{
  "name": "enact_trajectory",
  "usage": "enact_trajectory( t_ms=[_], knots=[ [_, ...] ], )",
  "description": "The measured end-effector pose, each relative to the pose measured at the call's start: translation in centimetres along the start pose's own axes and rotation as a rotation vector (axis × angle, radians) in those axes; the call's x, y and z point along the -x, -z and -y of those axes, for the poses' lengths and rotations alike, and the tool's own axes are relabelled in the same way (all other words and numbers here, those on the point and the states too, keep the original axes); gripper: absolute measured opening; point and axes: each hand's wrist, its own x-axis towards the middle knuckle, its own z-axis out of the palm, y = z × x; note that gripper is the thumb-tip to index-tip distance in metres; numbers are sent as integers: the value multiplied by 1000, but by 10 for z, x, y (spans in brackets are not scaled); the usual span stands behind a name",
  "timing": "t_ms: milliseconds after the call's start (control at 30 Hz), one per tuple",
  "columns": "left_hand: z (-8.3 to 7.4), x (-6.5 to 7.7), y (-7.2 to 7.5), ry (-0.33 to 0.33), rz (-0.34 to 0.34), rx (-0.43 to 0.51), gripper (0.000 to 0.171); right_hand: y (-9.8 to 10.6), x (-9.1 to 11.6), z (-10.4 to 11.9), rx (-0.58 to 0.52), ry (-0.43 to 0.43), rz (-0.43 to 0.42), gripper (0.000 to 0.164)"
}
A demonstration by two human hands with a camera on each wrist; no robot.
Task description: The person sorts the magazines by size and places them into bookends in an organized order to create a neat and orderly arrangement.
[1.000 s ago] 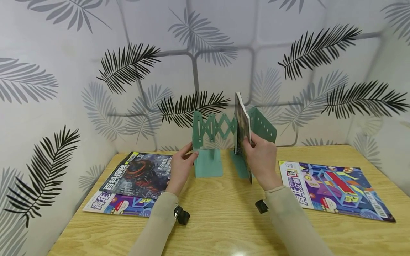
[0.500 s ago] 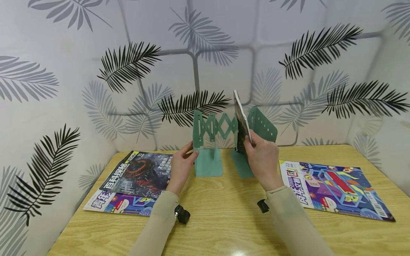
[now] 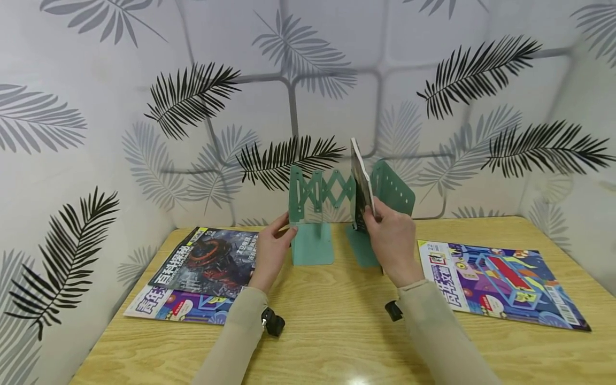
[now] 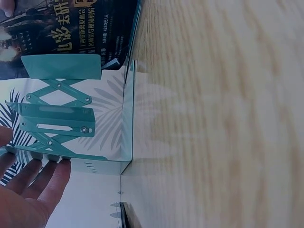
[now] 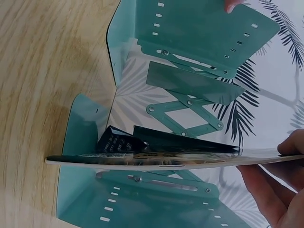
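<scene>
A green expandable bookend (image 3: pixel 313 246) stands near the wall, its lattice stretched between two end plates. My left hand (image 3: pixel 271 251) grips its left end plate (image 4: pixel 52 154), fingers along the outer side. My right hand (image 3: pixel 393 238) pinches a dark-covered magazine (image 3: pixel 362 176) by its near edge. That magazine stands upright inside the bookend, close to the right end plate (image 3: pixel 397 190). In the right wrist view the magazine (image 5: pixel 142 162) shows edge-on over the right base, and a bent dark corner (image 5: pixel 118 141) sticks out beside it.
On the left of the wooden table (image 3: pixel 327 331), a dark magazine (image 3: pixel 212 262) overlaps a purple one (image 3: pixel 183 307). Another purple magazine (image 3: pixel 505 283) lies flat on the right. The patterned wall (image 3: pixel 327 117) rises right behind the bookend.
My right hand has turned the magazine slightly, so its near lower part now passes behind the hand and less of its cover shows. My left hand and the bookend stay put.
</scene>
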Motion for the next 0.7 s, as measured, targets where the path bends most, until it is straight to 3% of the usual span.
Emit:
enact_trajectory(
  t_ms=[400,700],
  knots=[
    [-1,-1,-1,1,2,-5,44,0,-1,-3,-64,-66,10,21],
    [-4,1,0,6,-9,-10,44,6,-2,-1,-90,-136,104,28]
  ],
)
